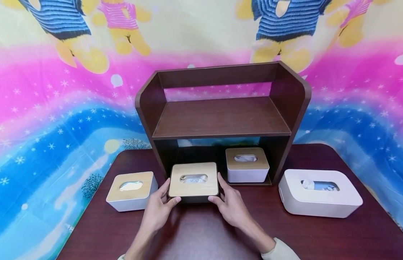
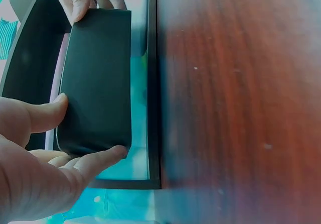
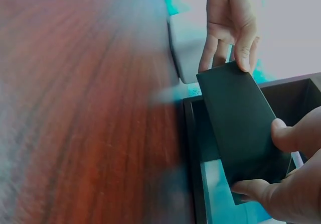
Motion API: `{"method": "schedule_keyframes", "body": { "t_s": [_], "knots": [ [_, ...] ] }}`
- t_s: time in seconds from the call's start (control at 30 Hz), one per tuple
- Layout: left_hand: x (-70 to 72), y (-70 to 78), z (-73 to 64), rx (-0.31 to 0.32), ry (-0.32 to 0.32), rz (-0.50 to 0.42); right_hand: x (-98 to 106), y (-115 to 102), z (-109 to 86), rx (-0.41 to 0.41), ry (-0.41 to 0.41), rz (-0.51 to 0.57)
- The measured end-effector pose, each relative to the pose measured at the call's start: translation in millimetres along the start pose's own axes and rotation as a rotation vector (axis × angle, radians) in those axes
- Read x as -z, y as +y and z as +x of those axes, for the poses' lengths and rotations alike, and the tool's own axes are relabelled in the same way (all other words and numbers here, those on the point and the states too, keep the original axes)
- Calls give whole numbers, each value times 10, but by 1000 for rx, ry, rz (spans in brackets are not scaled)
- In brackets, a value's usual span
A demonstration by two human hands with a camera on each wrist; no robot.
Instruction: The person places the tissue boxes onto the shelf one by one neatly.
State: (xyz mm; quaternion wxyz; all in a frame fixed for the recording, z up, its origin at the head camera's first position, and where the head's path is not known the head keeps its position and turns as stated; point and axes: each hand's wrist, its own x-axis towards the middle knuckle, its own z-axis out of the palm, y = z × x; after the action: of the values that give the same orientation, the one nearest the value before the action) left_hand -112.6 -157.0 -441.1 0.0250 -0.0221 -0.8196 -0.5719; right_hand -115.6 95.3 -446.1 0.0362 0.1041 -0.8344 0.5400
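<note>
Both hands hold a dark tissue box (image 1: pixel 193 179) with a light wood lid and an oval slot, at the front of a brown shelf unit's (image 1: pixel 222 135) lower compartment. My left hand (image 1: pixel 157 211) grips its left end, thumb at the front edge. On the opposite end, my right hand (image 1: pixel 233 207) grips it the same way. Each wrist view shows the dark front side of the box (image 2: pixel 98 78), with thumb and fingers at its ends; it appears raised off the table. Right of it, a white tissue box with a wood lid (image 1: pixel 248 174) stands in the lower compartment.
Left of the shelf unit, another white tissue box with a wood lid (image 1: pixel 131 191) sits on the dark red table (image 1: pixel 201 234). A larger white tissue box (image 1: pixel 321 202) stands on the right. A patterned cloth (image 1: pixel 42 144) hangs behind the table.
</note>
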Motion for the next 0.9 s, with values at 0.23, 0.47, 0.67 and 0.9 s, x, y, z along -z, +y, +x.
{"method": "schedule_keyframes", "body": {
  "t_s": [0.23, 0.47, 0.67, 0.9],
  "knots": [
    [-37, 49, 98, 11, 58, 0, 80, 11, 64, 52, 76, -57],
    [-97, 94, 244, 34, 125, -71, 134, -2, 200, 2, 128, -123],
    [-160, 89, 407, 56, 155, -182, 92, 20, 312, -19, 175, -135],
    [-225, 84, 532, 74, 193, -194, -16, 58, 407, -27, 226, -110]
  ]
}}
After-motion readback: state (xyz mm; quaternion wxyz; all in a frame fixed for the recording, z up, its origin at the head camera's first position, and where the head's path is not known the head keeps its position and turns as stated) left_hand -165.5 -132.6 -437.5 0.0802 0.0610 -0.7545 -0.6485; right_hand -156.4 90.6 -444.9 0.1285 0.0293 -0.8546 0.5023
